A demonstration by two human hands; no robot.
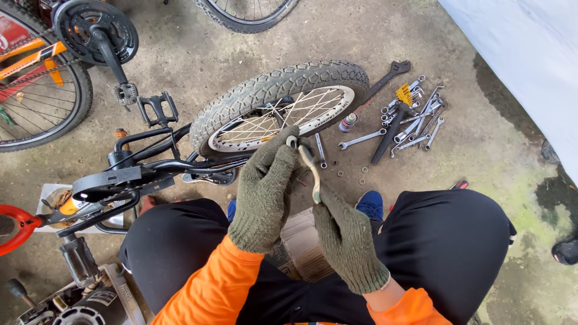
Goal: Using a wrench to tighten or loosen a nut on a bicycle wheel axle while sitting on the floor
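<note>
Both my hands wear dark green knit gloves. My left hand (265, 189) is raised in front of me, its fingertips pinching a small round metal ring (292, 142) at the top of a curved metal bracket (312, 171). My right hand (346, 238) grips the lower end of that bracket. Just beyond my hands a small bicycle wheel (283, 102) with a knobby tyre and white rim lies tilted on the concrete, joined to a black bicycle frame (144, 165) turned on its side.
Several spanners (415, 123), a long black wrench (391, 72) and a small spray can (347, 122) lie on the concrete beyond my right knee. Loose washers (362, 174) are scattered nearby. An orange bicycle (42, 72) stands at far left. A cardboard box (301, 244) sits between my knees.
</note>
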